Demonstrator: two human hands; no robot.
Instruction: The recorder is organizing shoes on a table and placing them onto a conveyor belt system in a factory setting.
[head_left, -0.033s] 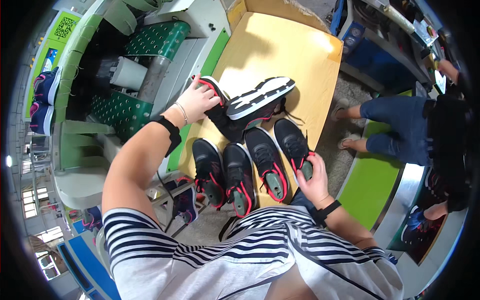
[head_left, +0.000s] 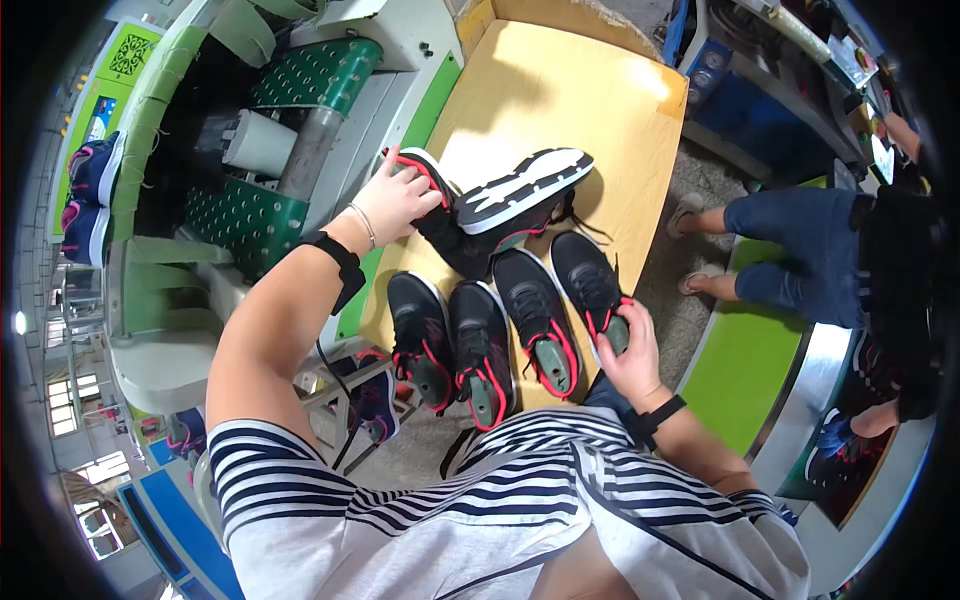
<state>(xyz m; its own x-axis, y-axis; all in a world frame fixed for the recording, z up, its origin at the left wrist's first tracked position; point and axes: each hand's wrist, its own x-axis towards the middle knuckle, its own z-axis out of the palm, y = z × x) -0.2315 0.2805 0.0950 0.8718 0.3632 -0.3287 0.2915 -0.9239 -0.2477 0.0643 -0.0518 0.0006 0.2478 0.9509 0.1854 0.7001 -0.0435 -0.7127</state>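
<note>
My left hand [head_left: 402, 193] is closed on the red-lined collar of a black sneaker [head_left: 450, 243] at the left of the wooden table. Next to that shoe, another sneaker lies tipped over, its black-and-white sole [head_left: 525, 188] facing up. Four black sneakers with red lining stand in a row at the near edge, toes pointing away: a leftmost shoe [head_left: 420, 325], a second [head_left: 478, 335], a third [head_left: 533, 305] and a rightmost shoe [head_left: 583, 275]. My right hand [head_left: 630, 352] grips the rightmost shoe at its heel opening. Grey-green shoe lasts [head_left: 551, 365] show inside these shoes.
The wooden table [head_left: 570, 95] stretches away from me. Left of it stands a machine with a perforated green belt [head_left: 340, 80]. A person in blue shorts [head_left: 795, 245] stands at right beside a green bench [head_left: 745, 340]. More sneakers [head_left: 92, 200] sit at far left.
</note>
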